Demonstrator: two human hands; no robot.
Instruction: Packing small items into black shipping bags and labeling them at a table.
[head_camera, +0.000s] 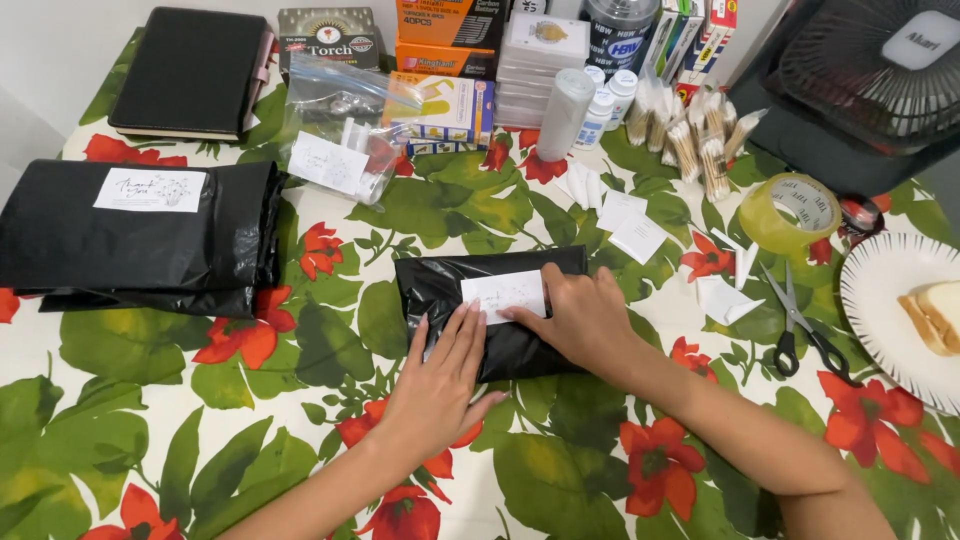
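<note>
**both hands flat on a small black parcel at the middle of the tabletop**

the floral tabletop (150, 440) carries a stack of larger black parcels (140, 240) at far left, each well apart from the hands. the small black parcel (490, 310) lies directly ahead, long axis left to right. the right hand (585, 320) presses a white label (505, 293) onto it, fingers flat, grasping nothing; the left hand (440, 375) rests open on the parcel's near edge. a clear zip bag (345, 125) holds small items and a paper slip; a plate (880, 310) at right holds bread.

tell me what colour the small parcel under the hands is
Black, with a white label; the parcel shows in the head view.
</note>
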